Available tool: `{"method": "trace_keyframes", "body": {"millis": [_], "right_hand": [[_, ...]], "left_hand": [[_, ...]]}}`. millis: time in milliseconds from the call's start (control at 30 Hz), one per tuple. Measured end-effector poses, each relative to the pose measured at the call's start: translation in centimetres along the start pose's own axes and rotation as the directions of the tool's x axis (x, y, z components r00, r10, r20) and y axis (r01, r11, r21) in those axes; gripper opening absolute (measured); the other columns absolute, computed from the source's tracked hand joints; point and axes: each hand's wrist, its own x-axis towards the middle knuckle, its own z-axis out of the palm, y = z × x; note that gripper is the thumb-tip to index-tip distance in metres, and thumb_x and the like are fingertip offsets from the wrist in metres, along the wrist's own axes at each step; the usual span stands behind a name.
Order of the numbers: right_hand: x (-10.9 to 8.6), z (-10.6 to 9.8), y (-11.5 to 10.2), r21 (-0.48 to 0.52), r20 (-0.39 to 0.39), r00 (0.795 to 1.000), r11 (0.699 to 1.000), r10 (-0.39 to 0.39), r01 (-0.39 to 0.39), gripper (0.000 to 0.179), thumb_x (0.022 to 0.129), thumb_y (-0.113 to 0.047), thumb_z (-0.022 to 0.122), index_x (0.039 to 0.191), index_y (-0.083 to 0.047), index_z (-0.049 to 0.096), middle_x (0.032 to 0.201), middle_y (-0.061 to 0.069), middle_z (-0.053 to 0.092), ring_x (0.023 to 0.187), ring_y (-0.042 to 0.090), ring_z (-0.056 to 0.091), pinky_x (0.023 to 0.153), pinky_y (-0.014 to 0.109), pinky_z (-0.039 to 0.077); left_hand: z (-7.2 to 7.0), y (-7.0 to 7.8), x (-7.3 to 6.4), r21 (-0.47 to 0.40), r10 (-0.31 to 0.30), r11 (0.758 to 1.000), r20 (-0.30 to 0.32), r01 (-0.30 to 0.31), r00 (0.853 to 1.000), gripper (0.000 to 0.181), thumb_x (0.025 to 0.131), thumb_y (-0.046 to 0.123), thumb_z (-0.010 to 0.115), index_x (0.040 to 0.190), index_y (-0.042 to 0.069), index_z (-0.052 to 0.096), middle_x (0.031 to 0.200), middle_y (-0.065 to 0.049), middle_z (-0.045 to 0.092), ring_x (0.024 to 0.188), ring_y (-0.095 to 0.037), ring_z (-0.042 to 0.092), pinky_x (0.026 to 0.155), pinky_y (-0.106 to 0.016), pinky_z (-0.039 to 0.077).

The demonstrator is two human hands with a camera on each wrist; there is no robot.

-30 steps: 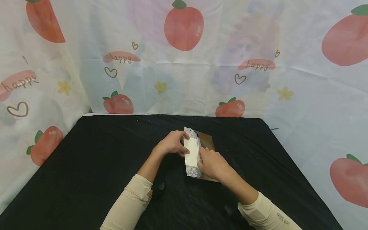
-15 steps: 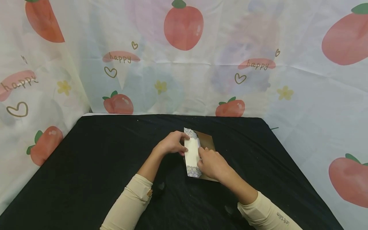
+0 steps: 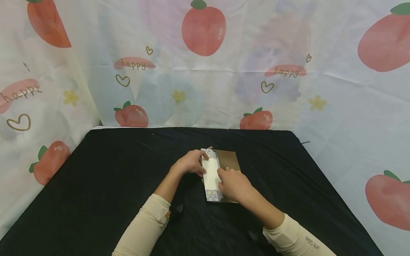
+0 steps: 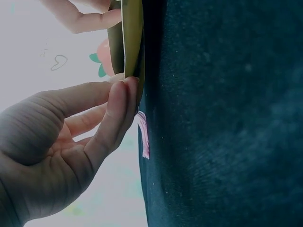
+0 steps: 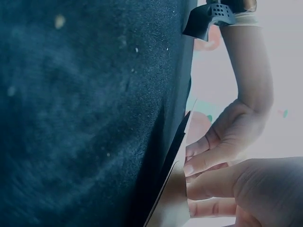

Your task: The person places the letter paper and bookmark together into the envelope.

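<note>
A narrow cream card with lace-patterned ends lies over a brown paper sheet in the middle of the black cloth. My left hand pinches the card's left edge between thumb and fingers; the left wrist view shows those fingertips closed on the paper layers. From the right, my right hand holds the card's right edge, thumb and forefinger at the edge. A pink cord sticks out at the card's far end. The underside of the sheet is hidden.
Black cloth covers the table. Behind and at the sides hangs a white curtain printed with fruit and hearts. A dark device sits at the left wrist, beside a cream sleeve.
Card and sheet have shifted slightly left and toward me, turning a little, with both hands moving along. The pink cord now shows at the far end. Both hands keep their hold.
</note>
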Motion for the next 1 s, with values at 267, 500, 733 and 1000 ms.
{"method": "trace_keyframes", "body": {"millis": [267,500,733,1000], "right_hand": [[0.0,-0.1,0.1,-0.012,-0.001,1.000,1.000,-0.010,0.010,0.010,0.090,-0.009,0.073,0.092,-0.004,0.064,0.078,0.012,0.061,0.069,0.027,0.062,0.058,0.044,0.051],[0.0,-0.1,0.2,-0.003,-0.008,1.000,1.000,-0.028,0.028,0.012,0.090,-0.009,0.074,0.089,-0.005,0.063,0.074,0.010,0.058,0.067,0.027,0.062,0.055,0.042,0.049],[0.0,-0.1,0.2,0.019,-0.006,0.999,0.999,-0.045,0.045,0.013,0.090,-0.009,0.074,0.087,-0.007,0.061,0.071,0.008,0.056,0.066,0.026,0.061,0.053,0.039,0.046],[0.0,-0.3,0.1,0.036,0.000,0.999,0.998,-0.044,0.044,0.012,0.091,-0.010,0.073,0.090,-0.006,0.062,0.072,0.009,0.057,0.066,0.026,0.061,0.054,0.040,0.048]], "left_hand": [[0.3,-0.4,0.2,-0.020,0.024,1.000,-0.008,-0.024,1.000,0.050,0.084,-0.009,0.080,0.129,-0.007,0.060,0.088,-0.013,0.062,0.064,-0.023,0.073,0.063,-0.031,0.060],[0.5,-0.4,0.4,-0.072,0.031,0.997,0.002,-0.030,1.000,0.049,0.085,-0.011,0.079,0.130,-0.007,0.058,0.090,-0.015,0.063,0.066,-0.023,0.073,0.064,-0.032,0.061],[0.8,-0.2,0.4,-0.114,0.034,0.993,0.028,-0.031,0.999,0.049,0.086,-0.012,0.077,0.129,-0.006,0.056,0.095,-0.016,0.066,0.068,-0.023,0.072,0.066,-0.033,0.061],[1.2,-0.2,0.6,-0.102,0.049,0.994,-0.015,-0.050,0.999,0.050,0.084,-0.010,0.081,0.128,-0.007,0.057,0.091,-0.015,0.063,0.064,-0.019,0.070,0.063,-0.029,0.060]]}}
